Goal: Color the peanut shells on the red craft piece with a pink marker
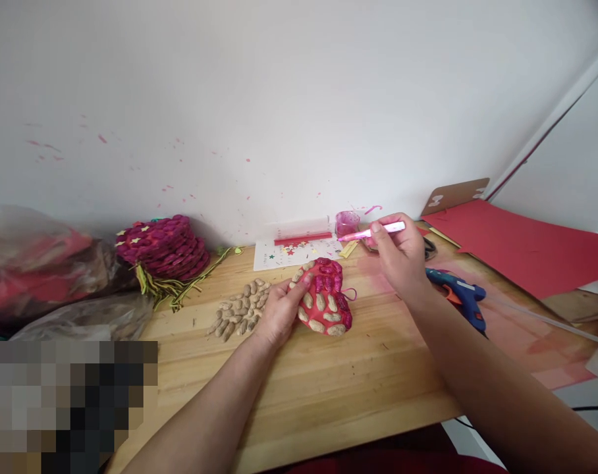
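Observation:
My left hand [283,306] grips a red craft piece [323,296] by its left edge, thumb on top. Peanuts cover its face; those along the top and right are painted magenta, while the others keep their tan shells. A thin magenta loop sticks out from its right side. My right hand [402,253] pinches a white-handled paintbrush [378,232] stained pink, its tip pointing left, apart from the craft piece. Just behind the tip stands a clear cup [347,224] smeared with pink paint. Loose peanuts [240,308] lie in a heap left of my left hand.
A stack of magenta peanut pieces [163,247] with green tassels stands at left, near plastic bags [47,257]. White paper [264,259] with small stars lies at the back. Blue glue gun [464,296] and red sheets [526,243] are on the right of the wooden table [299,395].

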A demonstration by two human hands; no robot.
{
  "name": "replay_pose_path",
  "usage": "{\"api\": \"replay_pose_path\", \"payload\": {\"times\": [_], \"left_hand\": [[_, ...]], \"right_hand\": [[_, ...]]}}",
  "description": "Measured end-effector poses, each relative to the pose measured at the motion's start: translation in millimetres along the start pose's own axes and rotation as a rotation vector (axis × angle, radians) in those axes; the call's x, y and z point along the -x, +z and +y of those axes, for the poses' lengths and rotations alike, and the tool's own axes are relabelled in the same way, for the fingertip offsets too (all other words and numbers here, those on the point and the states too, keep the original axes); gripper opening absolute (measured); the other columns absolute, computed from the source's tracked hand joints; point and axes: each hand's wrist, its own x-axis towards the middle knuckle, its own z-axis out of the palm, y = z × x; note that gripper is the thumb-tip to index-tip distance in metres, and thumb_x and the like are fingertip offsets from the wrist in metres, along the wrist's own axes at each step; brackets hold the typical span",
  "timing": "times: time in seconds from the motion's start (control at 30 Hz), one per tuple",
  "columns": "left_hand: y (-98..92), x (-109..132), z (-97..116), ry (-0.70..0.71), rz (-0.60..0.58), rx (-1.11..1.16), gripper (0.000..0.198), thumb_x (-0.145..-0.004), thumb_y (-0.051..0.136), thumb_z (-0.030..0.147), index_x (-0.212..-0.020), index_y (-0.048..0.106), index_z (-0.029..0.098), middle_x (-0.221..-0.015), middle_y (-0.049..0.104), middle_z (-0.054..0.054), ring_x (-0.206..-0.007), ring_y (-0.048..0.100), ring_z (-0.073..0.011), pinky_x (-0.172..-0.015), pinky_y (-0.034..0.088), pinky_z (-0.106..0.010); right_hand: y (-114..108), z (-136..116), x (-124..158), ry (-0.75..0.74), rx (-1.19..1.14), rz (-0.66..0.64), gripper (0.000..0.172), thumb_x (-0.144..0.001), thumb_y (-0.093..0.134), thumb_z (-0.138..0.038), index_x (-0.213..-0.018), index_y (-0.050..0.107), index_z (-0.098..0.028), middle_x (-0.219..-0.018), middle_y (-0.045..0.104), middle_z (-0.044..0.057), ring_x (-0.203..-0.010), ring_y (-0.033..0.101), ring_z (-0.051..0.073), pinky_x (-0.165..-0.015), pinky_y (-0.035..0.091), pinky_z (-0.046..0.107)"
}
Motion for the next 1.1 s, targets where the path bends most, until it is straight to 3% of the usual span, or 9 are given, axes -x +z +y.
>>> {"api": "replay_pose_path", "payload": {"times": [0.1,0.2,0.37,0.43,0.67,0.93,1.1], "left_hand": [[-2.0,-1.9,-5.4,0.003,-0.02,-0.043,0.052,-0.063,0.093,0.061,-0.074,0.073,0.014,-0.067,0.075,-0.007,-0.053,0.064,-0.0155,-0.055,0.051,-0.026],[-2.3,-3.1,-7.8,0.009,-0.016,-0.076,0.052,-0.065,0.091,0.062,-0.074,0.072,0.015,-0.067,0.074,-0.007,-0.054,0.063,-0.0151,-0.055,0.05,-0.026],[-0.5,-2.0,-6.7,0.02,-0.021,-0.102,0.054,-0.067,0.089,0.066,-0.07,0.069,0.016,-0.062,0.07,-0.003,-0.051,0.057,-0.0122,-0.053,0.046,-0.024],[-0.1,-1.6,-6.1,0.031,-0.035,-0.123,0.054,-0.068,0.088,0.067,-0.071,0.07,0.016,-0.064,0.07,-0.003,-0.052,0.057,-0.0123,-0.053,0.046,-0.024],[-0.8,-2.8,-6.8,0.055,-0.04,-0.168,0.055,-0.071,0.084,0.069,-0.072,0.069,0.016,-0.061,0.066,-0.002,-0.051,0.053,-0.0109,-0.051,0.042,-0.023],[-2.0,-2.0,-7.6,0.073,-0.012,-0.193,0.056,-0.071,0.084,0.069,-0.068,0.066,0.016,-0.06,0.065,-0.001,-0.051,0.052,-0.0108,-0.05,0.04,-0.023],[-1.7,-4.0,-7.5,0.056,0.004,-0.124,0.054,-0.068,0.088,0.066,-0.069,0.069,0.016,-0.063,0.07,-0.003,-0.052,0.058,-0.0125,-0.053,0.045,-0.024]], "right_hand": [[-5.9,5.4,-19.7,0.012,0.201,0.093,0.024,-0.087,0.071,-0.045,-0.085,0.058,-0.025,-0.072,0.064,-0.003,-0.066,0.062,0.017,-0.065,0.048,0.031],[-4.9,6.8,-50.4,0.032,0.517,0.123,0.015,-0.088,0.067,-0.039,-0.088,0.063,-0.024,-0.085,0.072,0.002,-0.082,0.068,0.021,-0.076,0.05,0.033],[18.5,15.3,-100.9,0.271,1.155,-0.19,0.027,-0.1,0.052,-0.041,-0.107,0.07,-0.023,-0.111,0.077,0.011,-0.105,0.068,0.029,-0.092,0.048,0.041],[28.3,23.2,-112.2,0.33,1.245,-0.275,0.027,-0.098,0.055,-0.042,-0.105,0.073,-0.023,-0.113,0.077,0.012,-0.111,0.067,0.032,-0.094,0.047,0.043],[38.8,43.5,-125.5,0.411,1.37,-0.435,0.032,-0.082,0.077,-0.048,-0.096,0.08,-0.019,-0.111,0.076,0.017,-0.121,0.062,0.04,-0.097,0.046,0.048],[36.3,46.9,-125.8,0.349,1.371,-0.407,0.048,-0.078,0.077,-0.065,-0.086,0.076,-0.018,-0.103,0.074,0.017,-0.122,0.057,0.04,-0.1,0.044,0.053],[31.4,53.0,-126.5,0.291,1.185,-0.333,0.045,-0.067,0.09,-0.053,-0.056,0.062,-0.019,-0.078,0.067,0.014,-0.113,0.059,0.042,-0.098,0.041,0.059]]}}
